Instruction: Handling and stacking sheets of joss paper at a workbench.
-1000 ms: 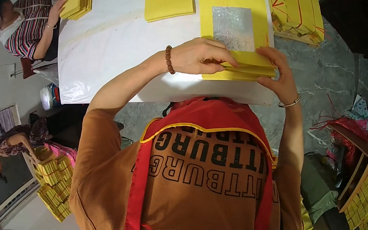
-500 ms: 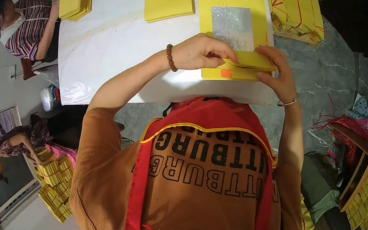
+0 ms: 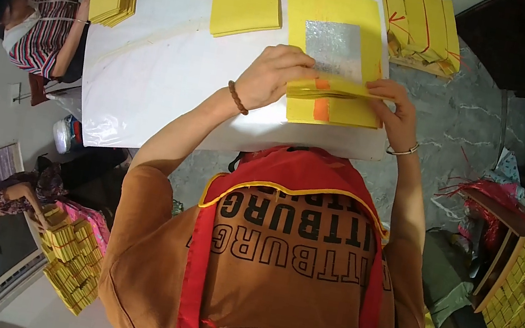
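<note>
A large yellow paper sheet with a silver foil square lies on the white-covered table in front of me. Across its near end, a folded yellow paper bundle stands partly raised, its layered edge toward me. My left hand pinches the bundle's left end, thumb hidden behind the fingers. At the right end, my right hand grips it between thumb and fingers. Under the raised bundle, more yellow paper lies flat with an orange patch on it.
Fanned stacks of folded yellow paper lie at the table's far left. Bundles tied with red string stand beyond its right edge. One person handles yellow paper at the left; another bends over piled bundles.
The yellow bundle has been lifted and tilted up, showing its layered edge and the paper below. My left hand has shifted slightly left, and the view has moved a little.
</note>
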A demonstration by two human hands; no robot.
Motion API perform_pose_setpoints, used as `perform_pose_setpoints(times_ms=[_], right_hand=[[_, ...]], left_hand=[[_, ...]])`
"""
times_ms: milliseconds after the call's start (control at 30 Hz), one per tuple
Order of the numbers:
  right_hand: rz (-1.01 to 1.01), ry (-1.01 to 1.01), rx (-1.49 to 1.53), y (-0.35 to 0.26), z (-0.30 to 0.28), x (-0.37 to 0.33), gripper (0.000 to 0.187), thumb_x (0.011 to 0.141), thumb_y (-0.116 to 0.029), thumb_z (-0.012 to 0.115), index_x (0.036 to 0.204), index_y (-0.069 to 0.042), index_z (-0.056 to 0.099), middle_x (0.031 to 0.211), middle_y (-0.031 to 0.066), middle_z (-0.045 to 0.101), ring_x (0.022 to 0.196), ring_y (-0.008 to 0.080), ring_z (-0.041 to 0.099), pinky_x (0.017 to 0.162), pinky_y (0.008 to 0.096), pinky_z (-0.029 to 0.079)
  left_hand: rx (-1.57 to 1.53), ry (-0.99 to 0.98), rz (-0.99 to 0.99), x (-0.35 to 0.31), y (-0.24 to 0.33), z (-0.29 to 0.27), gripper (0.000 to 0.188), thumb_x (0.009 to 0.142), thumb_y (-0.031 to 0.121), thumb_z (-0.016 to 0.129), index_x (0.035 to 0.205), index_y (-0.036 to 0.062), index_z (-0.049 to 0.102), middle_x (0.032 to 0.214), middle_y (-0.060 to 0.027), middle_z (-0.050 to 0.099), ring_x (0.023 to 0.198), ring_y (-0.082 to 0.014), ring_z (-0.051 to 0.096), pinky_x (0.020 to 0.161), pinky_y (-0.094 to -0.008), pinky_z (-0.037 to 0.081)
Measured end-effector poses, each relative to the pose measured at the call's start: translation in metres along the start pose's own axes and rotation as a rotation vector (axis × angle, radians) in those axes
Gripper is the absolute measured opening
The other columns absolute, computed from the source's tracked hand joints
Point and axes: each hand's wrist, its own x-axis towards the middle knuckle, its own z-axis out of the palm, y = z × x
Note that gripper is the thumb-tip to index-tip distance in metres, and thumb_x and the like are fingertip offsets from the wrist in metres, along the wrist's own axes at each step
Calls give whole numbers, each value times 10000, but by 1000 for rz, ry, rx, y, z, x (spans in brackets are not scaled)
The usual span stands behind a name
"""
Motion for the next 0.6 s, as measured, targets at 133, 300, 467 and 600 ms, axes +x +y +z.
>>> perform_pose_setpoints(times_ms=[133, 300, 467, 600], right_hand=[[-114, 41, -359, -22, 2, 14, 339, 744, -97, 642, 1081, -120, 621, 1221, 65, 537, 1123, 255, 497, 934, 357, 370], [-374, -143, -775, -47, -3, 6, 347, 748, -142, 619, 1092, -190, 613, 1225, 37, 547, 1146, 227, 495, 947, 413, 313], [-221, -346, -660, -60, -2, -11, 276, 758, -159, 609, 1032, -185, 629, 1151, -3, 592, 1117, 203, 519, 899, 397, 331], [-73, -342, -452, -57, -4, -6, 238, 767, -170, 622, 1003, -151, 636, 1044, 4, 638, 1026, 230, 572, 864, 364, 335]], left_hand=[[162, 78, 57, -3, 3, 5, 315, 752, 92, 551, 1059, 92, 622, 1089, -108, 579, 1009, -271, 535, 836, -370, 424], [228, 105, 151, -12, 39, -13, 313, 729, 71, 536, 1025, 96, 635, 1053, -123, 581, 948, -268, 564, 769, -354, 469], [88, 67, 45, -27, 53, -8, 297, 700, 78, 577, 990, 124, 624, 943, -69, 596, 848, -204, 588, 731, -305, 484], [-206, 64, -230, -26, 44, -5, 259, 778, 102, 606, 1033, 62, 583, 905, -123, 602, 780, -275, 605, 684, -349, 490]])
